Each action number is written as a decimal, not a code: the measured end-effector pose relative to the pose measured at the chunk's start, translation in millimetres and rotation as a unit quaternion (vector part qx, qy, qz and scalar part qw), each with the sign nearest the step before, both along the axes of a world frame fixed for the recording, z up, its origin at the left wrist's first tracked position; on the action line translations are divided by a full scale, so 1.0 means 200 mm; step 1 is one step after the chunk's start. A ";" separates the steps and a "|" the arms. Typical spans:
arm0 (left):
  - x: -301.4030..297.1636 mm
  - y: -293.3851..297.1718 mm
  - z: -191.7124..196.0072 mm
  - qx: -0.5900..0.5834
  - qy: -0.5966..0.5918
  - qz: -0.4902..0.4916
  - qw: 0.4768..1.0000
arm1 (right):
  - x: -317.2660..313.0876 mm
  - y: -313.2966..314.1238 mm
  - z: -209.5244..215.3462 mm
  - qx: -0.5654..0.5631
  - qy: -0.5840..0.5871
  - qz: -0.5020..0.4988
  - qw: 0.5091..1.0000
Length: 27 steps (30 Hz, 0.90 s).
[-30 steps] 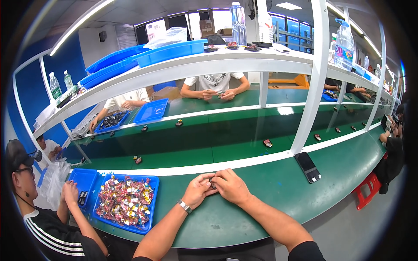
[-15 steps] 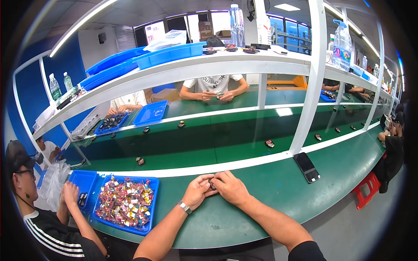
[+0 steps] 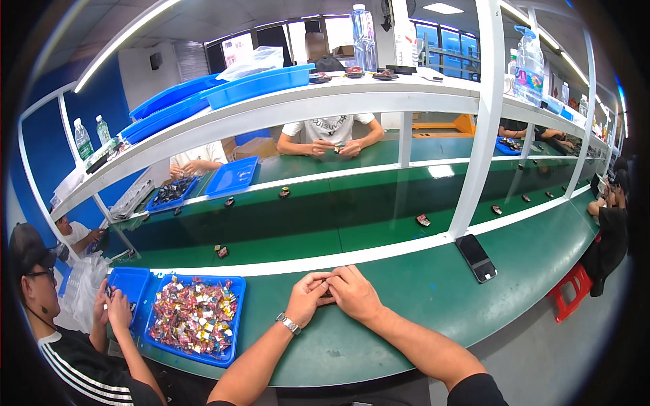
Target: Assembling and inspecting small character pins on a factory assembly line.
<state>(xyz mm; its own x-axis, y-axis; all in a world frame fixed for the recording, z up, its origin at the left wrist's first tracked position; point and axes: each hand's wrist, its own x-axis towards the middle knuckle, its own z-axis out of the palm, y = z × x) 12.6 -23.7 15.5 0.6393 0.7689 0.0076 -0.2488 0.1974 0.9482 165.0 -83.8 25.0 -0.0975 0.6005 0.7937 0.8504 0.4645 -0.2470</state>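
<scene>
My left hand [image 3: 306, 298], with a metal watch on its wrist, and my right hand [image 3: 355, 294] meet over the green bench. Their fingertips are closed together around a small dark part [image 3: 328, 294], mostly covered by the fingers, so its exact kind does not show. To the left of my hands stands a blue tray [image 3: 238, 321] heaped with small components [image 3: 193, 314] in red, white and yellow, with what look like thin wires.
A smartphone [image 3: 476, 258] lies on the bench at the right. Beyond a white rail, small assemblies [image 3: 423, 220] sit spaced along a green conveyor belt [image 3: 318, 233]. A white post [image 3: 475, 135] holds up the shelf. At my left, a co-worker's hands [image 3: 116, 308] hold something dark.
My fingers have shifted slightly and cover more of the small part. The pieces on the belt have moved a little to the right. At left, the co-worker's hands have changed position.
</scene>
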 end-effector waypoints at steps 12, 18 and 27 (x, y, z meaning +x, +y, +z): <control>0.01 0.00 -0.05 0.069 0.052 0.055 0.995 | 0.00 0.00 -0.02 -0.174 0.300 0.063 0.936; 0.00 0.00 -0.03 0.068 0.033 0.005 0.997 | 0.00 -0.03 0.04 -0.179 0.305 0.036 0.935; -0.01 0.01 -0.04 0.052 0.030 -0.007 0.998 | 0.01 -0.02 0.03 -0.167 0.281 0.028 0.945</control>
<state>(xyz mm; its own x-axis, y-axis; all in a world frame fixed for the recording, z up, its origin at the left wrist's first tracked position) 10.7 -21.1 7.2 0.6512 0.7574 0.0482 -0.1897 0.1010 0.9766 167.1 -88.2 31.1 0.2432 0.8332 0.4967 0.5175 0.3216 -0.7929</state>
